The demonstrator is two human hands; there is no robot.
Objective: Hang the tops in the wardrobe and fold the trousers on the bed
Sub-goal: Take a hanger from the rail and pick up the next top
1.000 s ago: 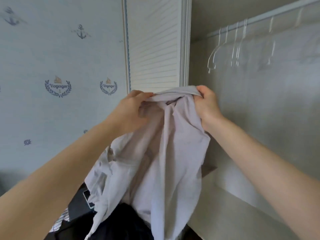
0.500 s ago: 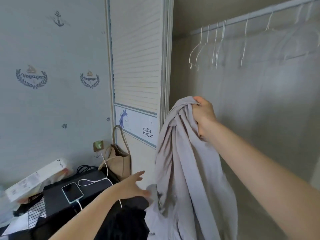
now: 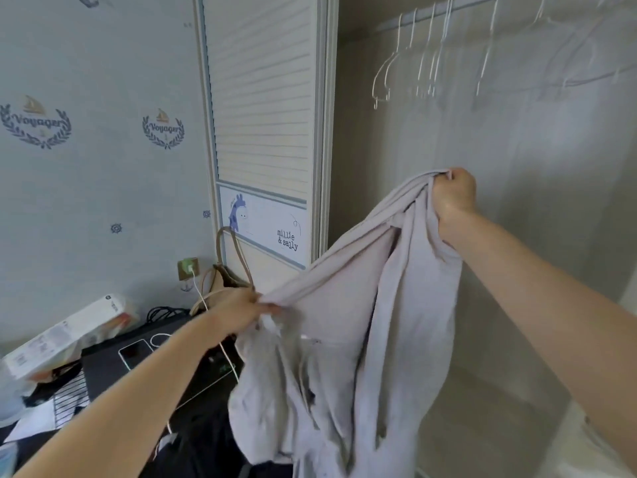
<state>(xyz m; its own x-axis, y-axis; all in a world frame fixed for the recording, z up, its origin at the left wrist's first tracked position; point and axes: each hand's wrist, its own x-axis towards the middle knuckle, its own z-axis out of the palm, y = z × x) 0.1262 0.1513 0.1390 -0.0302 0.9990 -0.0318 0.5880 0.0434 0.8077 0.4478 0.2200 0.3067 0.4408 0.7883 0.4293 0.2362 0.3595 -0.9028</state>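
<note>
The right hand (image 3: 454, 198) grips the grey top (image 3: 348, 326) bunched high before the wardrobe while the left hand (image 3: 241, 310) pinches a lower fold, so the twisted cloth may snag going onto a hanger (image 3: 382, 77).

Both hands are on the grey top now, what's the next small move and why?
Probably take a hanger off the rail with the right hand. The grey top, stretched to the left hand, hangs bunched, and the hangers above look bare.

A pale lilac-grey top (image 3: 348, 339) hangs crumpled, stretched taut between a high bunched end and a lower edge.
</note>
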